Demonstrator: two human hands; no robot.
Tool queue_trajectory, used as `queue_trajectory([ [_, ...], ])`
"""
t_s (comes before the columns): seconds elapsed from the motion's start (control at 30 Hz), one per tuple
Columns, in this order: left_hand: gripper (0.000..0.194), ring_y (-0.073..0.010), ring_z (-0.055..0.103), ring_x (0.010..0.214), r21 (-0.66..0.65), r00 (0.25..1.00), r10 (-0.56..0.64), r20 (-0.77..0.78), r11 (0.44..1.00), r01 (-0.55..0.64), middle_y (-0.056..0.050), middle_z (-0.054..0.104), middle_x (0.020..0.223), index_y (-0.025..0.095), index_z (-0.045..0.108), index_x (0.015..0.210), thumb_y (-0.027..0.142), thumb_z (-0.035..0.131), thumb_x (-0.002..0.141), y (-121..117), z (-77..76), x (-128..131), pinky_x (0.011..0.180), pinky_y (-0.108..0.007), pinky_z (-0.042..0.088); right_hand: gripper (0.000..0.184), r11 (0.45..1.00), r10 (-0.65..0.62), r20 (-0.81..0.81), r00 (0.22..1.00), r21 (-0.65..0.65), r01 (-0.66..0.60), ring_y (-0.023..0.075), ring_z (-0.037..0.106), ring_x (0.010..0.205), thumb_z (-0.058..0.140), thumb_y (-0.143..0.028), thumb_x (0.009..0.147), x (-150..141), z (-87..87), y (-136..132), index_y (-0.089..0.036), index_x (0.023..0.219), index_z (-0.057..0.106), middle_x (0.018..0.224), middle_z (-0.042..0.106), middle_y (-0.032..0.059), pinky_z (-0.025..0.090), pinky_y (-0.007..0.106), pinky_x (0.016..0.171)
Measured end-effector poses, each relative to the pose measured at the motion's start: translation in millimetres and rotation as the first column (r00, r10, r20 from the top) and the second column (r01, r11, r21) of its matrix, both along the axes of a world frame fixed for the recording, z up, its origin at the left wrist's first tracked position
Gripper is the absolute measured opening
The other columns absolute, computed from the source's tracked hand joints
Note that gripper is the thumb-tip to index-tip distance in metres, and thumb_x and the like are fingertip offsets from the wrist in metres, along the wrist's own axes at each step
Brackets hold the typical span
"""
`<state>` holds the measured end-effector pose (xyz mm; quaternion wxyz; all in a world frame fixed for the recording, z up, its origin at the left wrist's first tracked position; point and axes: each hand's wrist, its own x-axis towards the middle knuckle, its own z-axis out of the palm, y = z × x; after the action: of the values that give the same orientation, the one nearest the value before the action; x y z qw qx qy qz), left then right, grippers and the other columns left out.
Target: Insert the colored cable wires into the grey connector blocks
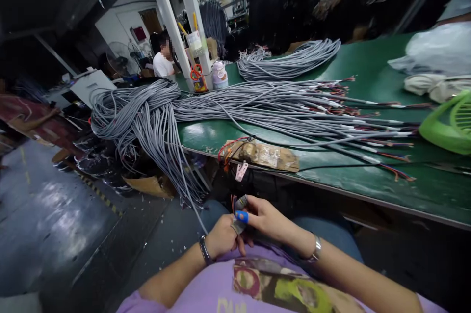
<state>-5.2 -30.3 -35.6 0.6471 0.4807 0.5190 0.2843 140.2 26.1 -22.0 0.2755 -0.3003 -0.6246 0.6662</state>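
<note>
My left hand [222, 237] and my right hand [265, 218] meet over my lap, below the edge of the green table [368, 183]. Both are closed round the stripped end of a grey cable [240, 203], whose coloured wires stick up between the fingers. A blue cap [241, 216] covers one fingertip of my right hand. The cable runs up and left toward the big grey cable bundle [154, 117] hanging off the table's end.
Several grey cables with stripped coloured ends [331, 112] lie across the table, with a second coil [287, 63] behind. A taped brown block [263, 154] sits at the near edge, a green fan [451, 124] at the right. Another person [163, 58] sits far back.
</note>
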Motion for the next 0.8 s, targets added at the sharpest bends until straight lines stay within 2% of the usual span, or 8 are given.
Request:
queue_trajectory([
  [0.13,0.055,-0.0082,0.045,0.031,0.013,0.999,-0.002,-0.043,1.000,0.002,0.001,0.053,0.045,0.014,0.056,0.072,0.068,0.047,0.074,1,-1.0,-13,0.032,-0.019,0.027,0.033,0.997,-0.080,0.054,0.995,-0.009,0.080,0.0089,0.044,0.050,0.068,-0.047,0.071,-23,1.3,2,-0.017,0.070,0.052,0.059,0.052,-0.0038,0.035,0.021,0.046],
  [0.2,0.050,-0.0092,0.049,0.035,0.013,0.997,0.078,0.002,0.997,-0.078,0.001,0.057,0.050,0.014,0.055,0.077,0.064,0.057,0.070,2,-1.1,-20,0.035,-0.019,0.034,0.037,0.996,-0.077,0.051,0.996,-0.033,0.079,0.0093,0.044,0.051,0.068,-0.050,0.069,-29,3.5,5,-0.017,0.067,0.052,0.059,0.051,-0.0038,0.036,0.022,0.047],
  [0.27,0.048,-0.0111,0.055,0.043,0.016,0.975,0.187,0.118,0.982,-0.190,-0.001,0.061,0.057,0.014,0.054,0.081,0.059,0.065,0.067,4,-0.8,-26,0.042,-0.021,0.042,0.039,0.996,-0.074,0.032,0.997,-0.050,0.075,0.0097,0.044,0.053,0.069,-0.052,0.067,-31,5.6,8,-0.016,0.066,0.053,0.058,0.052,-0.0032,0.037,0.023,0.051],
  [0.37,0.045,-0.0124,0.059,0.047,-0.012,0.934,0.276,0.228,0.960,-0.280,-0.003,0.064,0.061,0.014,0.054,0.075,0.057,0.066,0.068,8,-1.6,-31,0.045,-0.022,0.045,0.040,0.991,-0.081,0.019,0.997,-0.104,0.083,0.0093,0.041,0.055,0.070,-0.052,0.065,-29,6.0,14,-0.015,0.067,0.057,0.059,0.052,-0.0028,0.034,0.023,0.054],
  [0.5,0.046,-0.0101,0.053,0.037,-0.028,0.956,0.246,0.157,0.969,-0.245,0.000,0.060,0.051,0.015,0.051,0.069,0.059,0.066,0.067,15,-6.1,-33,0.036,-0.019,0.038,0.041,0.968,-0.077,0.046,0.996,-0.237,0.086,0.0080,0.036,0.052,0.072,-0.052,0.062,-26,-0.6,17,-0.014,0.067,0.058,0.058,0.050,-0.0032,0.029,0.023,0.050],
  [0.57,0.045,-0.0093,0.051,0.035,-0.031,0.973,0.196,0.126,0.981,-0.193,0.001,0.058,0.048,0.016,0.050,0.069,0.058,0.067,0.066,19,-7.9,-33,0.036,-0.019,0.038,0.040,0.962,-0.088,0.058,0.994,-0.254,0.100,0.0083,0.038,0.053,0.072,-0.051,0.063,-24,-4.7,18,-0.014,0.069,0.059,0.059,0.051,-0.0029,0.030,0.023,0.051],
  [0.7,0.044,-0.0089,0.051,0.033,-0.054,0.992,0.103,0.073,0.994,-0.099,0.003,0.058,0.048,0.016,0.051,0.074,0.058,0.066,0.066,27,-7.3,-31,0.031,-0.016,0.029,0.035,0.981,-0.121,0.071,0.990,-0.142,0.130,0.0111,0.046,0.060,0.073,-0.047,0.064,-21,-10.2,23,-0.014,0.070,0.061,0.065,0.057,-0.0006,0.038,0.025,0.059],
  [0.8,0.041,-0.0075,0.048,0.030,-0.045,0.991,0.113,0.065,0.993,-0.110,0.003,0.057,0.047,0.016,0.052,0.074,0.056,0.063,0.070,31,-5.1,-26,0.029,-0.016,0.021,0.034,0.981,-0.161,0.083,0.983,-0.099,0.169,0.0124,0.049,0.062,0.074,-0.045,0.063,-17,-11.9,28,-0.015,0.070,0.061,0.066,0.059,-0.0003,0.040,0.026,0.061],
])
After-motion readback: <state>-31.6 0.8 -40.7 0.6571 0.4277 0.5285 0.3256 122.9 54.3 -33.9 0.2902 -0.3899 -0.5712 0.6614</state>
